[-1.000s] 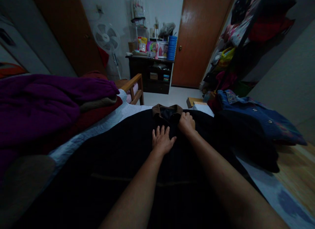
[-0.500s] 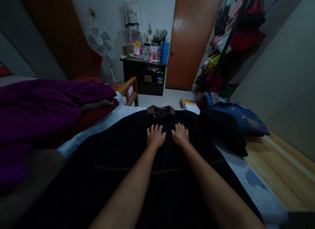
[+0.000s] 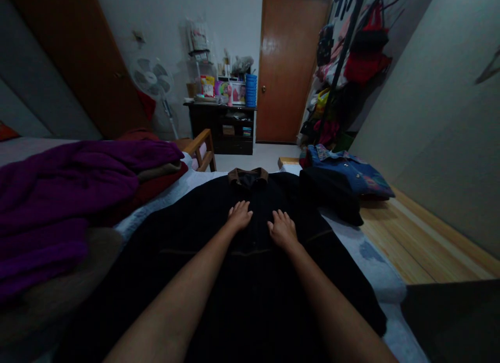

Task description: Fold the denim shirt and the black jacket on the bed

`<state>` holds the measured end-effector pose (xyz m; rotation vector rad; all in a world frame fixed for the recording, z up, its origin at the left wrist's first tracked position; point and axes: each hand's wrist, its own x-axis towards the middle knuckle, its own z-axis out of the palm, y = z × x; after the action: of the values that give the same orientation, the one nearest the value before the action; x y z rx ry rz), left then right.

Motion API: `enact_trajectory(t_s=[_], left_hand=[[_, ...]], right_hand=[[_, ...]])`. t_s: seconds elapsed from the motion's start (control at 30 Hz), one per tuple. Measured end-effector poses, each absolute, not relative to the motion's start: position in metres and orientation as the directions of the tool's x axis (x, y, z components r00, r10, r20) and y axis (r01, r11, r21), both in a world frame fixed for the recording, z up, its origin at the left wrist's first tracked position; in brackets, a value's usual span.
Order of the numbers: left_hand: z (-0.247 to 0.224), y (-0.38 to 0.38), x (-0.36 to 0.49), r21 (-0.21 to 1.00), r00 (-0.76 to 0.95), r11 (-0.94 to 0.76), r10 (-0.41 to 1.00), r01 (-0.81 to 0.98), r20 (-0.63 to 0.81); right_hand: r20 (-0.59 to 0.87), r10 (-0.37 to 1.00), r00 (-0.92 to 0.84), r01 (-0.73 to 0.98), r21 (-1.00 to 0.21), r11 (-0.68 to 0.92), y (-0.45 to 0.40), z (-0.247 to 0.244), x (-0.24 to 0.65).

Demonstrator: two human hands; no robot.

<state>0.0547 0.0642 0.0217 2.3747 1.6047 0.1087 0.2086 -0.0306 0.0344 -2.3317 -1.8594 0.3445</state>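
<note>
One dark jacket (image 3: 253, 292) lies spread front up beneath both sets of fingers, its brown collar (image 3: 234, 176) just beyond the fingertips. Smoothing the front seems to be the step in hand; the next move probably calls for light, even pressure so that the cloth won't bunch. Left hand (image 3: 240, 215) and right hand (image 3: 283, 228) rest apart on the chest, fingers loosely extended, grasping nothing. Well left of them lies a purple garment (image 3: 78, 180); farther right, a denim garment (image 3: 346, 170).
</note>
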Motion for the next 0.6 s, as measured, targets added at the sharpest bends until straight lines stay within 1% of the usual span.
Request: enact_trajectory(t_s=[0.1, 0.17, 0.23, 0.3, 0.37, 0.43, 0.47, 0.53, 0.6], left_hand=[[0.028, 0.024, 0.047, 0.261, 0.453, -0.415, 0.886, 0.871, -0.101], [0.031, -0.009, 0.041, 0.235, 0.533, -0.502, 0.842, 0.832, -0.089], [0.032, -0.040, 0.034, 0.210, 0.560, -0.536, 0.825, 0.818, -0.073], [0.033, -0.067, 0.026, 0.199, 0.589, -0.565, 0.804, 0.801, -0.089], [0.032, -0.088, 0.017, 0.195, 0.601, -0.577, 0.794, 0.793, -0.093], [0.029, -0.104, 0.010, 0.194, 0.592, -0.570, 0.802, 0.799, -0.080], [0.027, -0.110, 0.007, 0.193, 0.582, -0.561, 0.810, 0.805, -0.072], [0.024, -0.120, 0.005, 0.186, 0.562, -0.547, 0.826, 0.816, -0.041], [0.021, -0.127, 0.005, 0.167, 0.543, -0.537, 0.840, 0.827, 0.011]], right_hand=[[-0.121, 0.989, 0.083, 0.953, -0.281, -0.115, -0.052, 0.036, 0.198], [-0.143, 0.986, 0.082, 0.961, -0.253, -0.116, -0.065, 0.040, 0.199], [-0.127, 0.986, 0.103, 0.965, -0.227, -0.130, -0.078, 0.049, 0.207], [-0.051, 0.994, 0.096, 0.970, -0.221, -0.105, -0.090, 0.063, 0.221], [0.083, 0.989, 0.126, 0.973, -0.205, -0.107, -0.104, 0.076, 0.237], [0.180, 0.960, 0.214, 0.968, -0.171, -0.184, -0.119, 0.086, 0.254], [0.204, 0.940, 0.273, 0.957, -0.155, -0.245, -0.127, 0.089, 0.262], [0.191, 0.903, 0.384, 0.921, -0.142, -0.362, -0.141, 0.093, 0.277], [0.118, 0.878, 0.465, 0.883, -0.134, -0.450, -0.151, 0.094, 0.288]])
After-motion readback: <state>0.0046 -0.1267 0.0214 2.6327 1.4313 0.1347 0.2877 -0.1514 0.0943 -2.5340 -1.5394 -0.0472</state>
